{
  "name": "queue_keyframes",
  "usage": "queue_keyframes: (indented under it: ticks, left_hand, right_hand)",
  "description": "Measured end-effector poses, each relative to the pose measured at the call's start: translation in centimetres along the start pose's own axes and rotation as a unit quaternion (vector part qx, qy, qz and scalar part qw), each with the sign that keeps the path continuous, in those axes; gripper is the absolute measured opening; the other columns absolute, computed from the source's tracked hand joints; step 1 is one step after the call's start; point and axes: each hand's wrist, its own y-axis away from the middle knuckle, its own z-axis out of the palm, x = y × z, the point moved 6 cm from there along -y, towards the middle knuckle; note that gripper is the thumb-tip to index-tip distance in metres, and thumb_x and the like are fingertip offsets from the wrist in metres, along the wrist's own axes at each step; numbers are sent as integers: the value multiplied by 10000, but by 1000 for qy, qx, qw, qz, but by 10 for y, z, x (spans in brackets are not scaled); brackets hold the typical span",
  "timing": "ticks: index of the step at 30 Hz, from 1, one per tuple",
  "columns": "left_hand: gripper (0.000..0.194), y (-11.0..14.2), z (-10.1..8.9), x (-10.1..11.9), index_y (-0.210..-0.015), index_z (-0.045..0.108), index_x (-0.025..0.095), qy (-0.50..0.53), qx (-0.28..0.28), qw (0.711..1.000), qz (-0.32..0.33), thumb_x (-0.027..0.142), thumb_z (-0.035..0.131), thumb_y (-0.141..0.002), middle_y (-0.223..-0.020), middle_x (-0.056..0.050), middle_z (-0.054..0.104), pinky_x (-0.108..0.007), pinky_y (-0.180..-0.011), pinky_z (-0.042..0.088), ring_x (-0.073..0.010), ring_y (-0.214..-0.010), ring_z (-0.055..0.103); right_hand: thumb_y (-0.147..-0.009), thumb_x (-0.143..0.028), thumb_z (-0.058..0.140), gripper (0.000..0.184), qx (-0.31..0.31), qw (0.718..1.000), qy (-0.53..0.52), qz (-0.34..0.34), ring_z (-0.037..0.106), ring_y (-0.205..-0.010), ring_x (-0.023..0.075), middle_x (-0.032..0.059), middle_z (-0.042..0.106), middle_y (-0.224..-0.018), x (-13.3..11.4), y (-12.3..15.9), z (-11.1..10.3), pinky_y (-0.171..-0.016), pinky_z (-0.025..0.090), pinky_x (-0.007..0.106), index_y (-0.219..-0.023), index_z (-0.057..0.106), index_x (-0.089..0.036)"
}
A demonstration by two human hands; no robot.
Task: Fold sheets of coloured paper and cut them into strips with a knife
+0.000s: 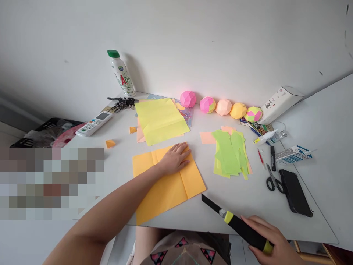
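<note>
My left hand point(175, 158) lies flat, fingers stretched out, on an orange sheet of paper point(165, 184) with fold creases, spread on the white table point(237, 198). Near the table's front edge my right hand point(271, 239) is wrapped round the handle of a black and yellow utility knife point(234, 222), whose tip points toward the orange sheet's lower right corner without touching it. A larger yellow sheet point(160, 119) lies just beyond the orange one.
Green paper strips point(230, 152) are piled at mid-right. Several paper balls point(223, 106) line the wall. Scissors point(273, 180), a black phone point(295, 191), pens and a glue tube sit at right. A bottle point(121, 73), keys point(122, 103) and a remote point(93, 123) stand at left.
</note>
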Motion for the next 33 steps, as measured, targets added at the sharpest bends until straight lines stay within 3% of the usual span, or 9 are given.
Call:
queue_keyframes:
  ticks: [12, 15, 19, 22, 26, 33]
  left_hand:
    - [394, 0, -2, 5, -1259, 519, 148, -20, 6, 1000, 10, 358, 385, -954, -1402, -163, 417, -512, -1114, 284, -306, -1365, 306]
    - [278, -2, -4, 15, -1120, 590, 183, -41, 0, 999, 13, 243, 385, -942, -1333, -145, 483, -530, -1038, 365, -311, -1294, 386]
    - [292, -2, 3, 34, -986, 627, 190, -77, -41, 996, 19, 82, 375, -886, -1182, -132, 578, -492, -982, 409, -296, -1210, 466]
    - [211, -2, 8, 47, -979, 630, 147, -79, -28, 996, -19, 237, 453, -907, -1179, -170, 572, -511, -1042, 344, -349, -1276, 408]
    - [411, -2, 16, 60, -1011, 610, 126, -73, -8, 994, -79, 492, 476, -880, -1262, -210, 535, -614, -1051, 266, -437, -1329, 316]
    - [576, 2, 26, 62, -1121, 543, 114, -60, 14, 992, -112, 612, 435, -853, -1386, -223, 447, -601, -1109, 167, -421, -1391, 216]
  right_hand:
    - [-830, -219, 566, 531, -4, 999, 34, -7, 601, -1141, 229, 100, 603, -1288, -8, -11, 3, -921, 508, 291, -1358, 523, -253]
    - [-836, -227, 562, 539, 4, 999, 41, -7, 595, -1146, 234, 90, 595, -1296, -11, -14, 5, -922, 512, 308, -1371, 505, -272]
    - [-851, -223, 532, 564, 18, 999, 38, -15, 615, -1103, 231, 79, 612, -1249, -24, -18, 5, -903, 526, 337, -1403, 451, -301]
    - [-871, -213, 501, 601, 2, 1000, 9, -18, 674, -934, 203, 71, 628, -1193, -35, -20, 9, -734, 581, 281, -1444, 372, -338]
    - [-910, -211, 443, 599, -33, 999, 3, -21, 673, -718, 143, 74, 608, -1181, -42, -20, 17, -536, 551, 208, -1474, 295, -349]
    - [-869, -188, 482, 585, -2, 993, 104, -60, 675, -806, 183, 79, 641, -1075, -62, -24, 17, -675, 575, 263, -1440, 383, -276]
